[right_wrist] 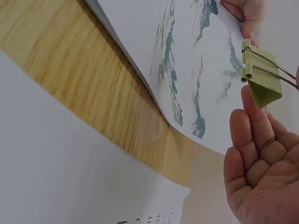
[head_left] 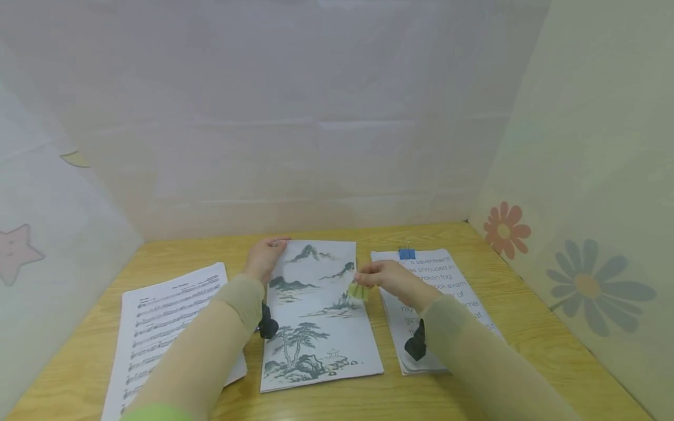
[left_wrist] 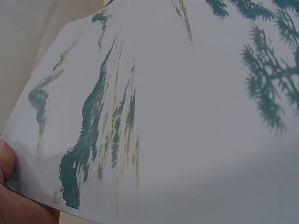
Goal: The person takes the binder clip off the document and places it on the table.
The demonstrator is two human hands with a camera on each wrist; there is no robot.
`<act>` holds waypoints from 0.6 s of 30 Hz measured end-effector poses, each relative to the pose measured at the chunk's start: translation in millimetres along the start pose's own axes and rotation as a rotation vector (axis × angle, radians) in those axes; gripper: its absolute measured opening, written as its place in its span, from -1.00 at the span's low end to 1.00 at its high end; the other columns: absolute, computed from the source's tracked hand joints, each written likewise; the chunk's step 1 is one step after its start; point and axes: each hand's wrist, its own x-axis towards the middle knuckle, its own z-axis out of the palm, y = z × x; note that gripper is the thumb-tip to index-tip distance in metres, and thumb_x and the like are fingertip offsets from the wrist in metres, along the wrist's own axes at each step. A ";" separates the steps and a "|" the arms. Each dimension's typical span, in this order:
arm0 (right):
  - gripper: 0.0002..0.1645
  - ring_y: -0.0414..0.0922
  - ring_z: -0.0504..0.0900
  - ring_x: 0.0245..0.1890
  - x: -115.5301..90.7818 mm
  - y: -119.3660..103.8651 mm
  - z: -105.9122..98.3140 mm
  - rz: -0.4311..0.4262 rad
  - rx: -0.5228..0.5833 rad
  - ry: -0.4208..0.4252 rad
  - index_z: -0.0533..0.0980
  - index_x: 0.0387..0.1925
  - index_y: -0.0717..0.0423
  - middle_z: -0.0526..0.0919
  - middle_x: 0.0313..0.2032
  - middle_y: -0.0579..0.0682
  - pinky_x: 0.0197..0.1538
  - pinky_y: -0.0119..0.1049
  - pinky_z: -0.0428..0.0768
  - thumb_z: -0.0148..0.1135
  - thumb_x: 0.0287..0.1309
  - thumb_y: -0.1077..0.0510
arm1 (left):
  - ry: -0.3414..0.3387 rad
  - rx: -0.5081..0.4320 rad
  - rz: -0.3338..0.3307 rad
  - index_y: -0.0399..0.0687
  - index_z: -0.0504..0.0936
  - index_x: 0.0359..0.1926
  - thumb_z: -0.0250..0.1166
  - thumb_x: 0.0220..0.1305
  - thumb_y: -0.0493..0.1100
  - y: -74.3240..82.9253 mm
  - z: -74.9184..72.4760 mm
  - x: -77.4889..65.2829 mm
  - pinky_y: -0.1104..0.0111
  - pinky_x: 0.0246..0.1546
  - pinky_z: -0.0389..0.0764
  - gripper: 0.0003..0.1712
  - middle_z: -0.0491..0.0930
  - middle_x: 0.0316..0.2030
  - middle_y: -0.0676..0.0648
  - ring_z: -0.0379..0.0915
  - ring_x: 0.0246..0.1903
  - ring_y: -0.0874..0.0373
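A stack of paper with a printed ink landscape (head_left: pixel 316 292) lies in the middle, its far end tilted up. At its far left edge my left hand (head_left: pixel 265 259) grips the sheets, thumb on the printed face, as the left wrist view also shows. Between thumb and fingers my right hand (head_left: pixel 392 280) pinches a yellow-green binder clip (right_wrist: pixel 267 77) by its wire handles. In the head view the clip overlaps the right edge of the landscape sheets; in the right wrist view its mouth points toward them.
Left of the landscape lies a stack of sheet music (head_left: pixel 174 310), partly under my left arm. To the right, a stack of large-print text pages (head_left: pixel 392 310) carries a blue binder clip (head_left: pixel 407 254) at its far edge. Patterned cloth walls surround the wooden table (head_left: pixel 316 406).
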 end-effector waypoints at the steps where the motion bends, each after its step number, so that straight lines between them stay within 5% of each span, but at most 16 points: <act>1: -0.43 0.09 0.38 0.21 -0.5 0.4 0.4 0.001 0.001 0.001 0.58 0.02 0.03 0.59 0.00 -0.05 0.27 0.27 0.20 0.30 0.11 -0.24 | -0.001 0.004 -0.002 0.00 0.62 0.11 0.14 0.42 -0.07 -0.4 0.2 0.4 0.05 0.36 0.10 -0.67 0.31 0.33 -0.08 0.06 0.37 -0.07; 18: -0.54 -0.04 0.52 -0.04 -5.2 8.0 4.1 0.028 0.006 -0.015 0.59 -0.02 0.09 0.63 -0.13 -0.05 0.20 0.16 0.33 0.29 0.16 -0.12 | -0.069 0.093 -0.004 0.00 0.54 0.21 0.11 0.44 -0.05 -8.7 -3.6 3.0 0.04 0.38 0.07 -0.61 0.30 0.35 -0.09 0.04 0.39 -0.08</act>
